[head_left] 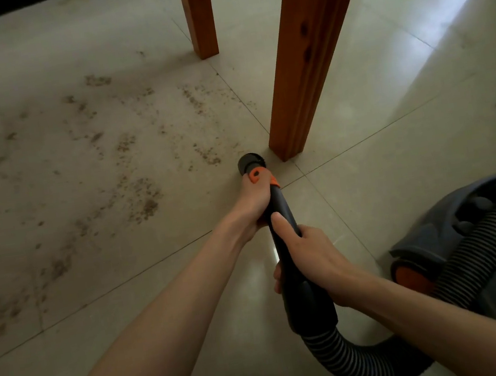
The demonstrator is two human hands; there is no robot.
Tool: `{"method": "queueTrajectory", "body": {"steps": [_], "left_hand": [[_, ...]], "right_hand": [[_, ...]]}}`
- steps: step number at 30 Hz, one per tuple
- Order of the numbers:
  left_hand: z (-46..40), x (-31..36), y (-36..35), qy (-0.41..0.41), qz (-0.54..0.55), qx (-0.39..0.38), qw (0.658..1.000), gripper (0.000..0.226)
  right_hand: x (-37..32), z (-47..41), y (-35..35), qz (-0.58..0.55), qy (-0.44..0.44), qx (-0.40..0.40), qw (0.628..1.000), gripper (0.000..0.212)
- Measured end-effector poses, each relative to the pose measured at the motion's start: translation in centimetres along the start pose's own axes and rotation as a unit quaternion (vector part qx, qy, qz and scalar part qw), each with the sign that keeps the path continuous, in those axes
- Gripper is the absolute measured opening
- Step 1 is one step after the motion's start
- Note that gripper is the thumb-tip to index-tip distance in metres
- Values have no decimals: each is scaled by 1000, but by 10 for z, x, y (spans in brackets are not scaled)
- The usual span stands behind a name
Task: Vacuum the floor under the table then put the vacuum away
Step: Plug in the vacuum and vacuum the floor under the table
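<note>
Both hands (pixel 276 215) grip wand (pixel 285 246); nozzle (pixel 248 164) beside table leg (pixel 303 68); dirt (pixel 143 199) left.

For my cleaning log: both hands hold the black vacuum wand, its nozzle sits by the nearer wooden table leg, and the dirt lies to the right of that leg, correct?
Nearly. The head view shows the dirt spread to the left of the nearer table leg, not the right. The rest stands: the left hand and right hand both hold the vacuum wand, whose nozzle sits by that leg.
</note>
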State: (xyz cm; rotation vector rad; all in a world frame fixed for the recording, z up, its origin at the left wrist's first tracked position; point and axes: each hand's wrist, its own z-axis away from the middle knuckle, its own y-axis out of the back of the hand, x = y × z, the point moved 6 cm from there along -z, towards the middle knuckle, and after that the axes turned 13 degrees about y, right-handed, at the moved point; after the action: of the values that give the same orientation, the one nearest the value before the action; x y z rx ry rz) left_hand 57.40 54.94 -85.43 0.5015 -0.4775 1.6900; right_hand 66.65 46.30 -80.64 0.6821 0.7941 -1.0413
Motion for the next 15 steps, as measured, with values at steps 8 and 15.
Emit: {"method": "queueTrajectory", "body": {"steps": [8,15], "left_hand": [[7,5,51,-21,-5,80,997,57],[8,-30,76,27,12,106,994,61]], "right_hand": [[-14,1,-26,0,30,-87,996,61],[-6,11,-42,0,1,-143,990,54]]}}
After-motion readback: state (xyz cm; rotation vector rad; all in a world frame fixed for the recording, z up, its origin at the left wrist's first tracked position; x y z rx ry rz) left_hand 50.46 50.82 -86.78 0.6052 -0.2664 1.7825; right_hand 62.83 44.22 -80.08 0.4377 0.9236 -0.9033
